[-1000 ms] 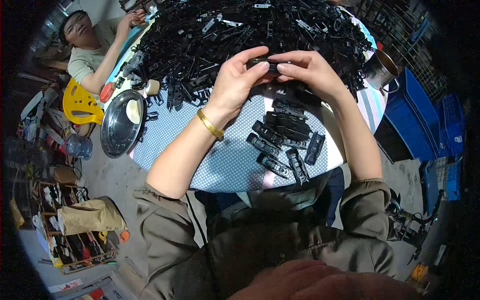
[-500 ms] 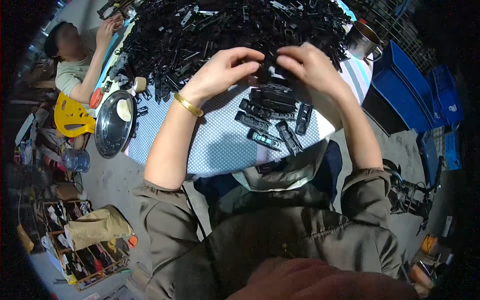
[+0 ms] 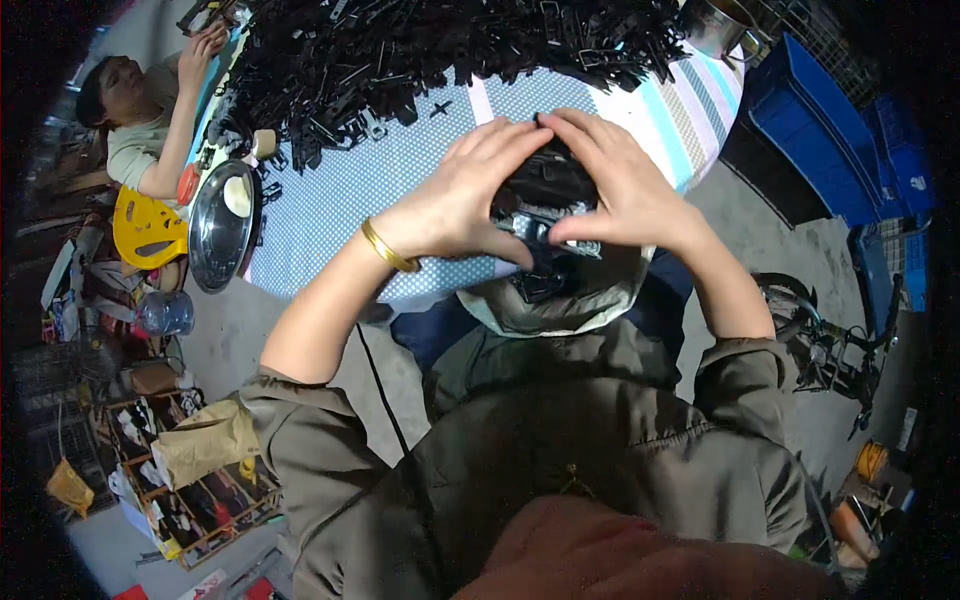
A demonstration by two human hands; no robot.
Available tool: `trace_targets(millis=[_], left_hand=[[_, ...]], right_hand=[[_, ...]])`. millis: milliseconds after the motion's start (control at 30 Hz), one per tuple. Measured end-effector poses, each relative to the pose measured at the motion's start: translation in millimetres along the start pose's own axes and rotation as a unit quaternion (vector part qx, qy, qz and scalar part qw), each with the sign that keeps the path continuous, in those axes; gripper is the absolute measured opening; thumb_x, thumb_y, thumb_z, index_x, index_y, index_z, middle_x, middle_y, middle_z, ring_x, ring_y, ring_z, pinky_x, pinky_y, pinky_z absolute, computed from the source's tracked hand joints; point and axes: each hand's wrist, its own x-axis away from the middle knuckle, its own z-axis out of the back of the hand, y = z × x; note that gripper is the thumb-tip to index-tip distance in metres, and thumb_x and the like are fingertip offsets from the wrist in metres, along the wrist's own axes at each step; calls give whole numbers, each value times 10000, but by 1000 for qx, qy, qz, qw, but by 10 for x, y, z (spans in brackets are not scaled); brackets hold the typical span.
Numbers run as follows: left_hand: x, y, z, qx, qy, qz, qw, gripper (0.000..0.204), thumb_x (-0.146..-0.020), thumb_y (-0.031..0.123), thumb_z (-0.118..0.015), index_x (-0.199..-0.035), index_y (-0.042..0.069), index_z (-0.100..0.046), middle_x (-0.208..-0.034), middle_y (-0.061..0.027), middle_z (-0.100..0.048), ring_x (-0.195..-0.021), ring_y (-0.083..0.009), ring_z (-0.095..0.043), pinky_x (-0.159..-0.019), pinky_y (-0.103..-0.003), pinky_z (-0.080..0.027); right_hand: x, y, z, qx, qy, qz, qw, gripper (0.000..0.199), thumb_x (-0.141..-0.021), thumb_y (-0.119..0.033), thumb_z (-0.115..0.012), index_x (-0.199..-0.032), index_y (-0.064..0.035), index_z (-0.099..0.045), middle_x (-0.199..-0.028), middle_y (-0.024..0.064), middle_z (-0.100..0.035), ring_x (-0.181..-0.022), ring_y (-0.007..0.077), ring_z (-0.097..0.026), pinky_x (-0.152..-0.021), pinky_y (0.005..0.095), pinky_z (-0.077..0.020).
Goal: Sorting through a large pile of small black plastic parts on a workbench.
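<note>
Both hands cup a cluster of small, long black parts (image 3: 548, 185) at the near edge of the table (image 3: 340, 215). My left hand (image 3: 455, 195), with a gold bangle at the wrist, curves round the cluster's left side. Round its right side bends my right hand (image 3: 625, 190). The fingertips nearly meet at the far side, and the thumbs lie on the near side. Just below, an open pale bag (image 3: 612, 300) spreads over my lap, with some black parts at its mouth. My palms hide much of the cluster, so the parts' exact kind cannot be told.
A large heap of similar black parts (image 3: 430, 50) covers the table's far side. At the left stand a steel bowl (image 3: 206, 260) and a yellow stool (image 3: 145, 235), where another person (image 3: 150, 130) sits. A metal pot (image 3: 712, 35) and blue crates (image 3: 800, 125) are at the right.
Both hands have moved nearer to me from the heap's edge and closed round the loose black parts. These parts have slid together toward the bag. The patterned cloth now shows behind my hands.
</note>
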Motion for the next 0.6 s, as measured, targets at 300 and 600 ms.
trace_targets(millis=[300,600], left_hand=[[61,358,-239,-45,-7,-29,999,903,-501,337,-787,-1268,76,-391,-1278,-152,-394,-1200,-351,-345,-970,-461,-295],[65,501,-449,-87,-14,-166,982,626,-651,330,-668,-1207,129,-461,-1242,-122,-392,-1173,-336,-357,-907,-441,-332]], right_hand=[[490,-338,10,29,25,-77,996,793,-614,-458,-688,-1221,-22,-423,-1238,218,-392,-1124,385,-398,-932,454,-320],[1004,-532,-174,16,69,-117,991,753,-642,-285,-705,-1242,19,-367,-1278,283,-299,-1152,446,-348,-946,497,-315]])
